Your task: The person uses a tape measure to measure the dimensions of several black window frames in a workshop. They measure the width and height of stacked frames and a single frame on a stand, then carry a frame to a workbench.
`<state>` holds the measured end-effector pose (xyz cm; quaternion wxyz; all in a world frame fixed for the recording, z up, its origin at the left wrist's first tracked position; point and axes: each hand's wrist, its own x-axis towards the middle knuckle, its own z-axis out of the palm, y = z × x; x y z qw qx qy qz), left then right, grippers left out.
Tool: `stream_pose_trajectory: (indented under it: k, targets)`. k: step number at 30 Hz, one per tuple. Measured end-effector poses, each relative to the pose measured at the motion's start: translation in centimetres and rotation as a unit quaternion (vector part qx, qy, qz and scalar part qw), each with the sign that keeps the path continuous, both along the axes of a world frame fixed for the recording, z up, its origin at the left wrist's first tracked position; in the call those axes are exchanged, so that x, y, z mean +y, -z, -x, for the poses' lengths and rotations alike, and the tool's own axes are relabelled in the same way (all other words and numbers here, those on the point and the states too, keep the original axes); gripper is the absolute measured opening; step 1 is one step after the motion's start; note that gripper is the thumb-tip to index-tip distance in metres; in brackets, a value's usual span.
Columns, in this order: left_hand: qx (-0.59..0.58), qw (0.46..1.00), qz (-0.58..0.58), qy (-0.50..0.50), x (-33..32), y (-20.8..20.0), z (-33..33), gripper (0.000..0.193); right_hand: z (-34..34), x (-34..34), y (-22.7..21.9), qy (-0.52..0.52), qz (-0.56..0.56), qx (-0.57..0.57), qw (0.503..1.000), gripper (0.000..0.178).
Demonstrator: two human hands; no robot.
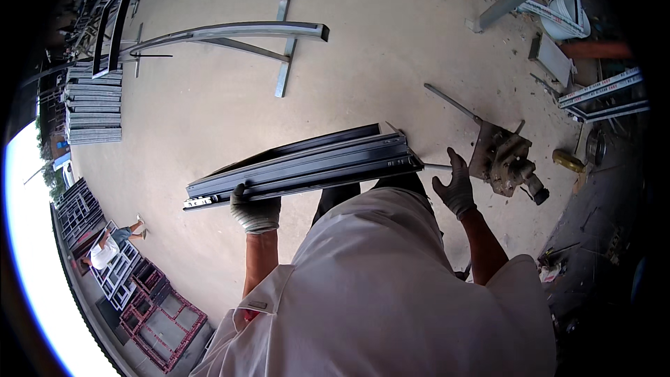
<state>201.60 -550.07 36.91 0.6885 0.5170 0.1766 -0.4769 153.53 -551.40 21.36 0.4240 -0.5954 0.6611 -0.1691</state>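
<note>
A long dark metal window frame (300, 166), narrow and seen nearly edge-on, lies across in front of my body. My left hand (256, 213), in a pale knitted glove with dark fingertips, is closed on its near edge toward the left end. Pale fittings or a label show at that end. My right hand (457, 188), gloved too, is off the frame, just beyond its right end. Its fingers and thumb are spread with nothing between them. Close to that hand stands a dirty metal machine (506, 157) on a plate with rod-like legs.
A steel rack (286, 52) carries a long profile (230, 30) ahead. Stacked profiles (93, 108) lie at left. A person (108, 248) is at far left beside several frames (164, 321). A steel post (520, 0), white bucket (564, 17) and more frames (607, 96) stand at right.
</note>
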Motion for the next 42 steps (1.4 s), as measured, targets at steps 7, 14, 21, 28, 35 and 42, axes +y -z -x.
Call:
stream_pose_trajectory:
  k: [7, 14, 21, 28, 35, 42]
  targets:
    - [0.025, 0.991, 0.131, -0.011, 0.6, -6.1, -7.7, 0.043, -17.0, -6.6, -2.1, -0.138, -0.026, -0.111, 0.984, 0.085]
    - [0.005, 0.971, 0.239, -0.025, 2.2, -10.9, -18.6, 0.042, -30.1, -10.2, -1.7, -0.093, -0.028, -0.188, 0.977, 0.054]
    - [-0.069, 0.953, 0.288, -0.066, 3.9, -13.3, -28.2, 0.050, -43.1, -15.3, 0.4, -0.128, -0.039, -0.253, 0.958, 0.042]
    - [-0.154, 0.930, 0.329, -0.048, 1.7, -16.9, -40.3, 0.053, -57.6, -20.8, -3.2, -0.272, -0.011, -0.221, 0.936, 0.056]
    - [-0.296, 0.920, 0.252, -0.057, -2.4, -18.4, -51.7, 0.055, -71.9, -28.1, -3.7, -0.328, -0.065, -0.409, 0.849, 0.063]
    - [-0.369, 0.896, 0.210, -0.129, -5.8, -22.1, -63.6, 0.060, -86.6, -34.9, -6.3, -0.264, -0.277, -0.471, 0.795, 0.078]
